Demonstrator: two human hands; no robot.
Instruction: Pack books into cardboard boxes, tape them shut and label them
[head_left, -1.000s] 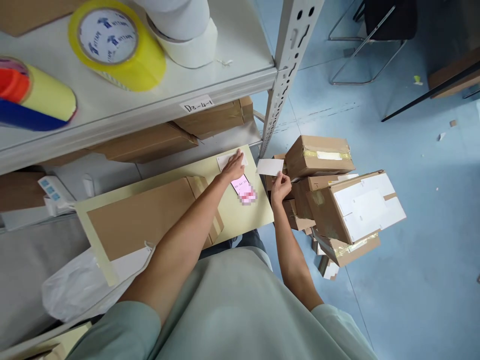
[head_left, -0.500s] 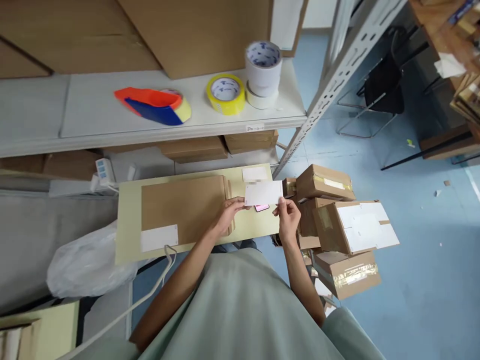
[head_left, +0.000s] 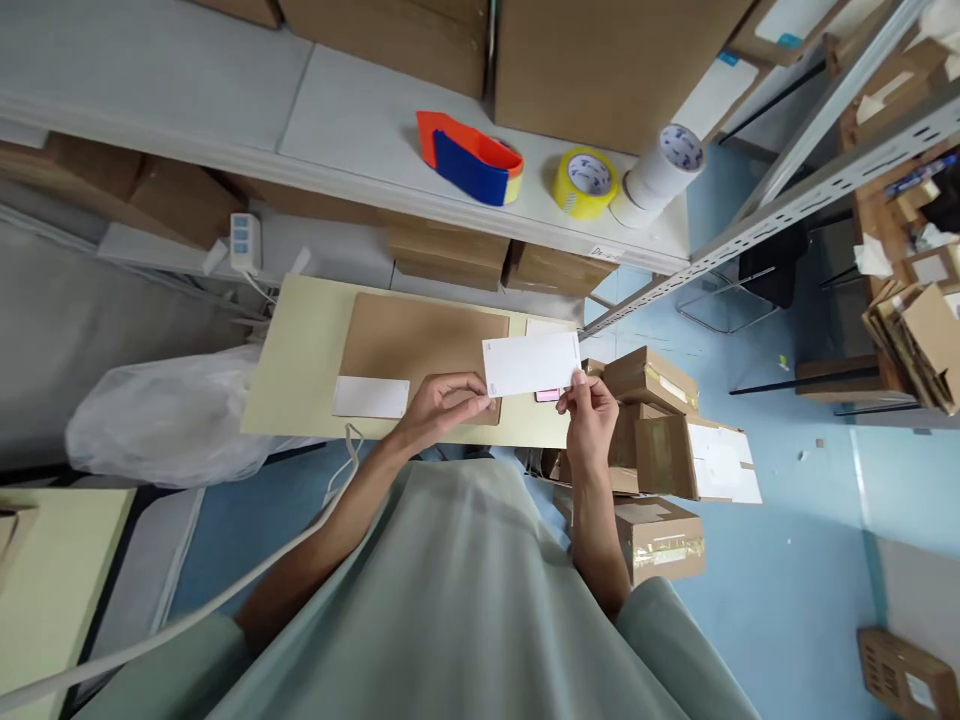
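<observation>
Head view: both hands hold one white label sheet [head_left: 532, 363] by its lower corners, above the front edge of a pale yellow table [head_left: 300, 340]. The left hand [head_left: 442, 403] pinches the lower left corner between thumb and fingers; the right hand [head_left: 590, 415] pinches the lower right corner. The sheet is tilted slightly and clear of the table. Below it lies a flat brown carton [head_left: 420, 340] with a white label [head_left: 371, 397] at its near left corner; a pink item [head_left: 547, 395] is partly hidden behind the sheet. Stacked boxes [head_left: 660, 420] stand just right of the table. Judged step: label handling, probably separating it from its backing. The next move calls for a steady two-handed grip at the corner edge.
</observation>
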